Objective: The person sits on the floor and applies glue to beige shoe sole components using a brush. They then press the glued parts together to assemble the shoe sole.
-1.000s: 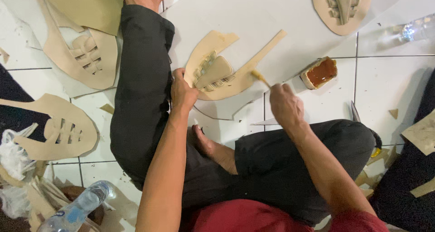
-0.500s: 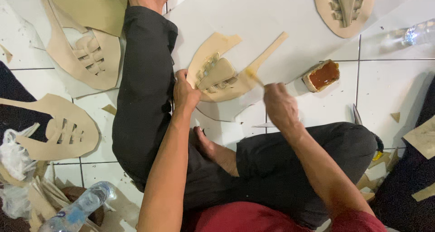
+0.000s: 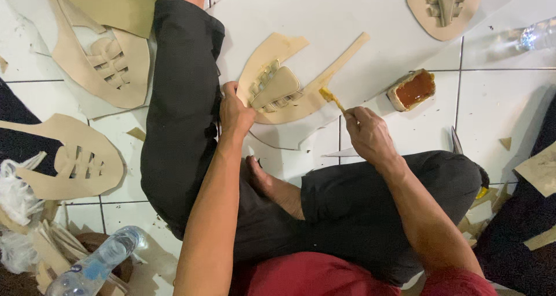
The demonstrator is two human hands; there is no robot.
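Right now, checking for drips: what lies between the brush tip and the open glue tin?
In the head view, only bare white sheet lies between the brush in the right hand and the glue tin.

The floor (image 3: 370, 18) is white tile. Tan cut-out shoe pieces (image 3: 104, 64) lie on it. A small tin of orange glue (image 3: 412, 90) sits near the middle. A plastic bottle (image 3: 95, 264) lies at the bottom left corner. Small scraps (image 3: 136, 134) lie around.
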